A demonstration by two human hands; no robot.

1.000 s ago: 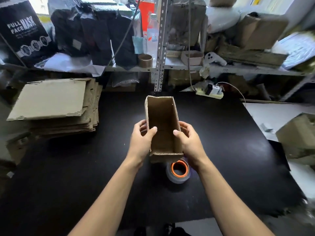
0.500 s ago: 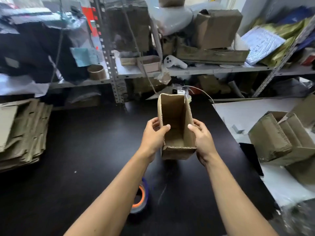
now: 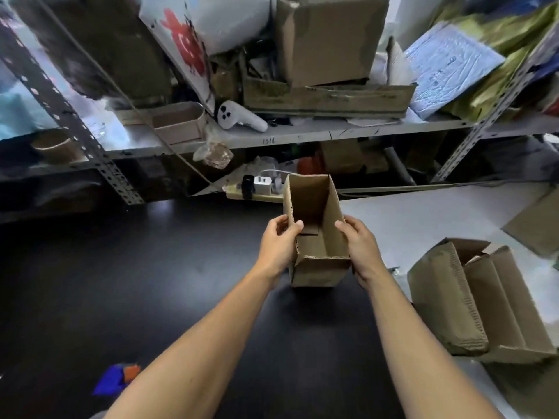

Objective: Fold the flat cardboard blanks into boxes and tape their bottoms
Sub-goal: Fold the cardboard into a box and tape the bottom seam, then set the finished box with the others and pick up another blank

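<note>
Small brown corrugated cardboard box (image 3: pixel 314 234), already squared up and open at the top, was held over the right part of the black tabletop (image 3: pixel 151 282), near its border with the white surface (image 3: pixel 423 219). Can't tell whether it rested on the top or hung just above it.

Left hand (image 3: pixel 276 247) gripped the left wall, thumb hooked over the rim inside, fingers outside. Right hand (image 3: pixel 361 249) clasped the right wall the same way. Both were grasping the box, neither released.

Step, as I judged it: forming looked done. Bottom flaps appeared folded in, seen from inside as overlapping panels. Likely a finished box being carried right toward the pile of finished brown cardboard boxes (image 3: pixel 478 303) lying on their sides on the white surface.

Next move would call for clearing the table edge, setting the box beside the pile without knocking it over, then letting go with both hands.

Hard to make out:
- Underside of the box was hidden, so tape on the bottom couldn't be confirmed.
- Blue and orange blur (image 3: pixel 116 379) at lower left on the black top was probably the tape roll, too smeared to be sure.
- Fingers of both hands were behind the box walls.
- Pile of boxes was cut off at the right frame edge, so count was unclear.
- Cluttered grey metal shelf (image 3: pixel 302 136) behind was motion-blurred, contents mostly unreadable.
</note>
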